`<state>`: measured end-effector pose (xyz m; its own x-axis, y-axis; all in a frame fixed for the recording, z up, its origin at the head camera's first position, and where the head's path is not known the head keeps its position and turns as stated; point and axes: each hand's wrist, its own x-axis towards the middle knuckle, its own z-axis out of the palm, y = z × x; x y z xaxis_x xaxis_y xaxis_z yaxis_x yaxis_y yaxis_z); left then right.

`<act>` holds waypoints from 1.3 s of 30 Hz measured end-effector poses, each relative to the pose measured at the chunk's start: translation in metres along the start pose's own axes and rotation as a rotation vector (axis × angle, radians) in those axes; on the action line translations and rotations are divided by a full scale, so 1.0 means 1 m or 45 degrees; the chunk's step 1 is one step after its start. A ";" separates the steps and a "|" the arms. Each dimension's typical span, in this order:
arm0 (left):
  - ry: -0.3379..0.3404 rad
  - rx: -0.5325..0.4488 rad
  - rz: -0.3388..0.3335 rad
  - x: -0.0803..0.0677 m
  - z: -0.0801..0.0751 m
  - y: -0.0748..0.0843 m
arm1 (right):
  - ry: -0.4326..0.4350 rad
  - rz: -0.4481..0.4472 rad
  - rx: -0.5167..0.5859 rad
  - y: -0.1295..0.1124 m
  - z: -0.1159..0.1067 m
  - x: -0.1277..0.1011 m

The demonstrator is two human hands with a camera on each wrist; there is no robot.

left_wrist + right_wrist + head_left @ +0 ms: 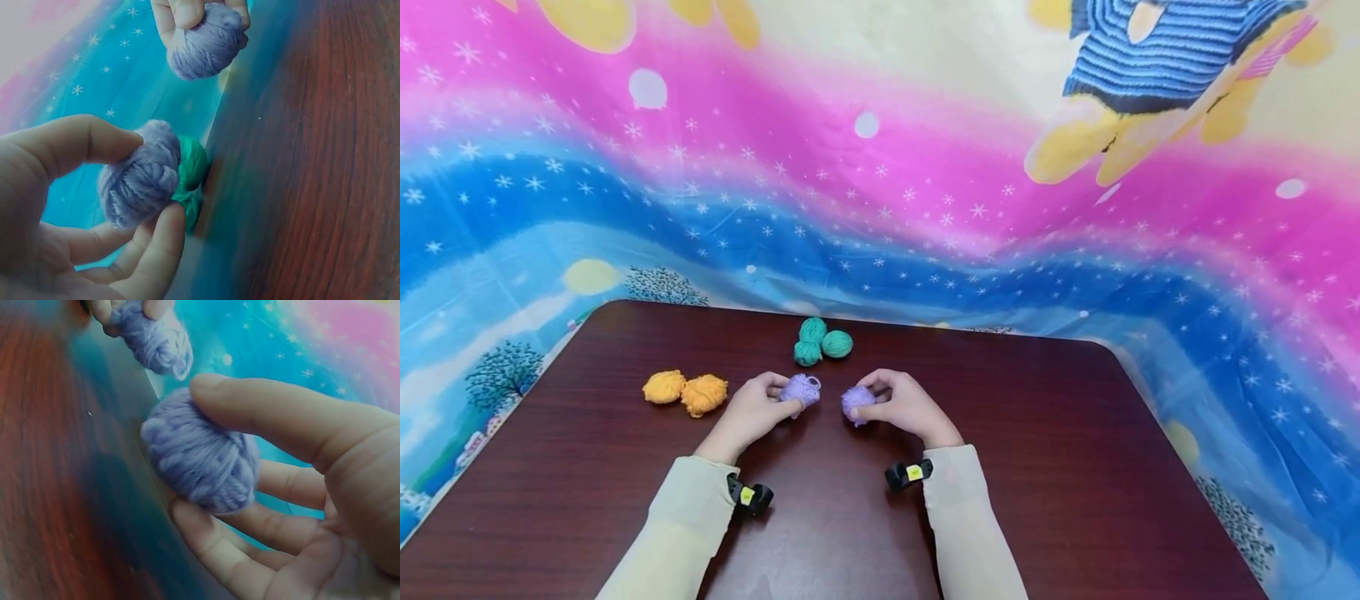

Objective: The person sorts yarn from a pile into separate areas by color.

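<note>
My left hand [752,415] pinches a purple ball of yarn [801,390] between thumb and fingers, over the middle of the table. A small loop of yarn sticks out from that ball's side. Facing it, my right hand [907,406] grips a second purple ball of yarn [858,404], with a gap between the two balls. In the right wrist view, the thumb lies on top of this ball [200,453] and fingertips support it from below. Beyond the hands sit three green balls of yarn [837,344] in a touching cluster.
Two orange balls of yarn [703,395] lie side by side left of my left hand. Everything rests on a dark reddish-brown table [1045,492]. A colourful printed cloth [880,208] hangs behind its far edge. Each wrist wears a black camera [751,496].
</note>
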<state>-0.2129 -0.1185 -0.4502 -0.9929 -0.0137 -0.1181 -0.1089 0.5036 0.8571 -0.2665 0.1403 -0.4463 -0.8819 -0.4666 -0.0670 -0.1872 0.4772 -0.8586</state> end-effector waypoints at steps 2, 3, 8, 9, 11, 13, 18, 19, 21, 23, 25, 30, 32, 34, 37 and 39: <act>0.002 -0.002 -0.033 0.000 -0.002 0.001 | 0.014 0.022 0.026 -0.001 0.003 0.001; -0.002 -0.006 -0.047 0.000 -0.002 0.001 | 0.021 0.032 0.034 -0.001 0.004 0.002; 0.000 -0.019 -0.094 0.000 -0.003 -0.001 | 0.045 0.078 0.064 -0.004 0.012 0.003; 0.001 -0.023 -0.100 0.000 -0.002 -0.001 | 0.046 0.085 0.060 -0.004 0.014 0.003; 0.000 -0.024 -0.112 0.000 -0.002 -0.001 | 0.043 0.100 0.050 -0.006 0.017 0.003; -0.013 -0.020 -0.118 -0.001 -0.002 -0.001 | 0.033 0.106 0.030 -0.008 0.020 0.003; -0.036 0.019 -0.122 -0.004 -0.002 0.000 | 0.010 0.110 0.013 -0.012 0.027 0.003; -0.036 0.030 -0.123 -0.004 -0.002 0.000 | 0.006 0.109 0.011 -0.012 0.028 0.003; -0.048 0.043 -0.126 -0.005 -0.002 0.000 | -0.003 0.104 0.014 -0.014 0.031 0.003; -0.071 0.044 -0.129 -0.006 -0.003 0.000 | -0.012 0.106 0.013 -0.015 0.034 0.003; -0.090 0.050 -0.137 -0.006 -0.002 0.000 | -0.020 0.106 0.003 -0.015 0.036 0.004; -0.114 0.045 -0.155 -0.008 -0.002 -0.001 | -0.030 0.122 0.016 -0.016 0.038 0.005; -0.123 0.040 -0.158 -0.008 -0.002 -0.001 | -0.027 0.125 0.011 -0.016 0.039 0.005; -0.131 0.047 -0.160 -0.008 -0.003 0.000 | -0.023 0.130 -0.003 -0.016 0.039 0.005; -0.146 0.097 -0.158 -0.008 -0.005 0.000 | -0.027 0.148 0.011 -0.016 0.039 0.005; -0.148 0.136 -0.149 -0.008 -0.007 0.001 | -0.038 0.167 0.033 -0.017 0.038 0.004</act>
<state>-0.2051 -0.1238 -0.4452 -0.9609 0.0193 -0.2761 -0.2112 0.5935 0.7766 -0.2506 0.1017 -0.4517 -0.8846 -0.4239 -0.1945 -0.0598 0.5166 -0.8542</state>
